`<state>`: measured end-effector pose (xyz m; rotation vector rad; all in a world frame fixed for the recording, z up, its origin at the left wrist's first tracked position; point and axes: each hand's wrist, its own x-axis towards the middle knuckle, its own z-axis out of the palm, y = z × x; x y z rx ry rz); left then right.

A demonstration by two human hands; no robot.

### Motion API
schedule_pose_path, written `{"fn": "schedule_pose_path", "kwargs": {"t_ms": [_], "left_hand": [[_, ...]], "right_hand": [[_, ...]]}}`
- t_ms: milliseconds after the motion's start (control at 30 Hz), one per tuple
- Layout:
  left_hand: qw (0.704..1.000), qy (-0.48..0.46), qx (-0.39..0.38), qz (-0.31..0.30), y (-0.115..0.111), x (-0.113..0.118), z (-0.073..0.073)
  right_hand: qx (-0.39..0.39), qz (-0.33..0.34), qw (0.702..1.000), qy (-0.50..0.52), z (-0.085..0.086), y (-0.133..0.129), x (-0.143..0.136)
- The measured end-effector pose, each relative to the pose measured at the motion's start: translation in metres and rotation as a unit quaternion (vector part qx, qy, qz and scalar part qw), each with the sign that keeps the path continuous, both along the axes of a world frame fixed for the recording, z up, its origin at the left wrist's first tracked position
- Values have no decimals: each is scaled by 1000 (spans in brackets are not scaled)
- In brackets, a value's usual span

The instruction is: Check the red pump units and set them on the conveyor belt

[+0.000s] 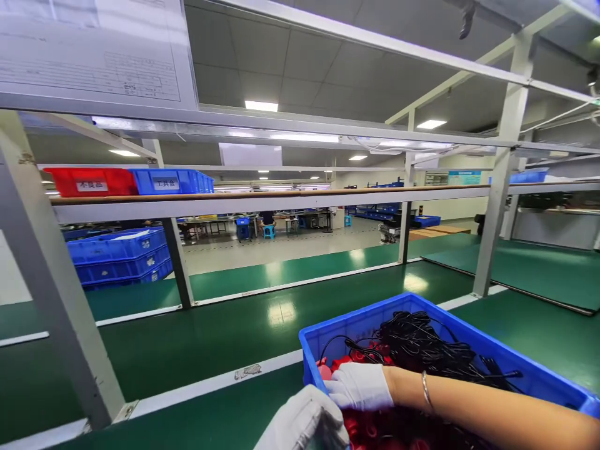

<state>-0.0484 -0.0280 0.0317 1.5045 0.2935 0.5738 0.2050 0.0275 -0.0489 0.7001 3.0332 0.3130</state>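
A blue plastic bin [356, 322] stands at the lower right, holding a heap of black cables [422, 344] and red plastic parts [363, 425]. My right hand [359, 386], in a white glove, reaches across into its left side, beside the red parts. Its fingers are curled, and what they hold, if anything, is hidden. My left hand [304, 420], also gloved, is bent over the bin's near left rim with its fingers closed, partly cut off by the frame's bottom edge. The two gloves are very close together.
Green bench tops [201, 344] run ahead, divided by white strips and grey uprights [499, 169]. On a shelf [281, 199] sit a red bin [89, 181] and a blue bin [171, 181]. Stacked blue crates [122, 256] stand at left. A person [268, 219] sits far back.
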Motion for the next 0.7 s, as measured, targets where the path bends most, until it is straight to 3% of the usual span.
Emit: {"fn": "schedule_pose_path", "kwargs": {"t_ms": [133,267,400,467,533,600,633,700], "left_hand": [[993,-67,-17,95,-18,32,-11],[976,-64,46,204,-50,56,-8],[929,-33,55,365,-57,62,-3],[915,-33,49,399,-50,67,-2],[926,-43,37,374,-39,76,0],[951,-78,-15,299,-30,91,3],[960,-110,-68,248,-25,99,4],[950,-186,-192,162,-17,112,4]], "right_hand": [[-16,19,1000,7,-4,3,11],[-38,-34,997,49,5,-8,21],[-41,-166,970,170,45,-20,33],[-50,-232,943,232,71,-27,38],[-67,-271,922,269,94,-39,38],[-81,-291,909,288,110,-55,32],[-95,-303,898,304,114,-63,27],[-166,-326,860,357,118,-79,17]]}}
